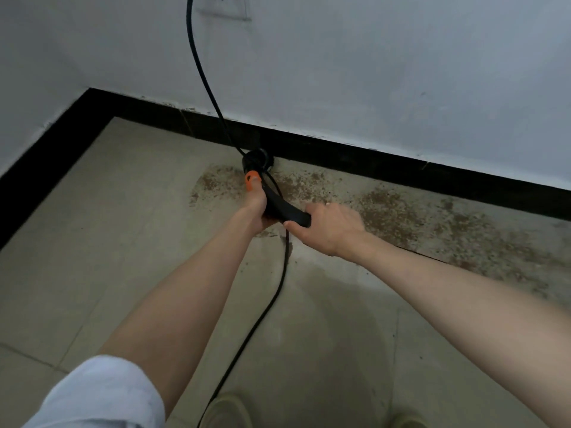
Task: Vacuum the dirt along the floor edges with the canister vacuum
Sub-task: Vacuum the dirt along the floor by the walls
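Vacuum handle of curved black plastic (284,208) sits above the tiled floor near the wall, gripped by both hands. One left hand (258,208) wraps its fingers round the front of the handle, its thumb pressed on the orange button (252,180). One right hand (327,227) curls fingers and thumb round the rear end of the handle. Ahead of the button, the round black nozzle (258,160) meets the floor just beside the black baseboard (340,152). One black cord (200,72) hangs from the white wall outlet (228,10) down to the nozzle area; another black line (272,298) trails from the handle toward two light shoes (227,412). Brown dirt (386,211) lies scattered along the beige tile floor (108,227) edge, mostly right of the nozzle.
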Motion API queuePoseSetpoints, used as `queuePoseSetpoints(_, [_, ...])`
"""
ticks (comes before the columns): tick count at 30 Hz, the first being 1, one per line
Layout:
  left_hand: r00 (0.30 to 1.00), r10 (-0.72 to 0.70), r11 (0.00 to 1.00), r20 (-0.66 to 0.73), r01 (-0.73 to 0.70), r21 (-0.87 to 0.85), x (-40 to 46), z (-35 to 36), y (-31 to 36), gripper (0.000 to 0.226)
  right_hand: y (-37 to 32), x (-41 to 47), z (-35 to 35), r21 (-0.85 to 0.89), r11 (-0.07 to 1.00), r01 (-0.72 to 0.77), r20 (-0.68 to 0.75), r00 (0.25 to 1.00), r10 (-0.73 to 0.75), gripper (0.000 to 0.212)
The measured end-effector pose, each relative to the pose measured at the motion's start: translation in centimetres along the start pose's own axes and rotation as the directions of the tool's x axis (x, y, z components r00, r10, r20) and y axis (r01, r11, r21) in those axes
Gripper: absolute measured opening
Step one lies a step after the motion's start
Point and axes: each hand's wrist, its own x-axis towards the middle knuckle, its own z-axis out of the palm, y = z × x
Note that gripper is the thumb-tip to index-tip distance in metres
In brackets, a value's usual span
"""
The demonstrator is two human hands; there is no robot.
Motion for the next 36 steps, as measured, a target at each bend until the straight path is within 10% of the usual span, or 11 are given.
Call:
queuePoseSetpoints(12, [1.0,0.021,1.0,0.001,-0.021,-0.004,-1.7,0.6,-1.0,0.075,1.6,-1.7,-0.4,0.028,0.999,0.026,-0.02,0.999,-0.026,0.044])
queuePoseSetpoints(27, [0.839,0.302,0.947,-0.453,-0.319,0.041,-11.5,-3.3,-0.8,0.066,-0.4,-4.9,-3.1,0.265,0.879,0.396,-0.06,0.917,-0.395,0.039])
queuePoseSetpoints(36, [0.861,0.398,0.917,-0.317,-0.371,0.145,-13.5,1.0,-4.4,0.061,3.1,-7.3,-3.4,0.459,0.848,0.264,0.0,0.955,-0.298,0.049])
